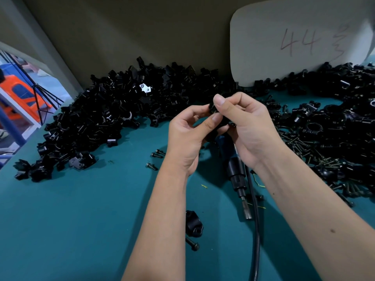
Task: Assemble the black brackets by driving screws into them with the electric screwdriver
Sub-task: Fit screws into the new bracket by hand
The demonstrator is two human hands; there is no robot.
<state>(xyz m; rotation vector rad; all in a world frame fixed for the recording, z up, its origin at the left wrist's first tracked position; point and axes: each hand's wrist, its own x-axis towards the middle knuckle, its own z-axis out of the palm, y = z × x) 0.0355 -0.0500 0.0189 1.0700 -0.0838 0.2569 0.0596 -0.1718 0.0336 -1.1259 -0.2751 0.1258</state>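
We see both hands raised above the teal table [81,220], pinching one black bracket [213,108] between them: the left hand [186,134] curls its fingers round it, the right hand [247,126] clamps it with the thumb. The electric screwdriver [237,175] lies on the table beneath the hands. A bracket heap [105,118] lies left of them, a screw pile [304,147] right.
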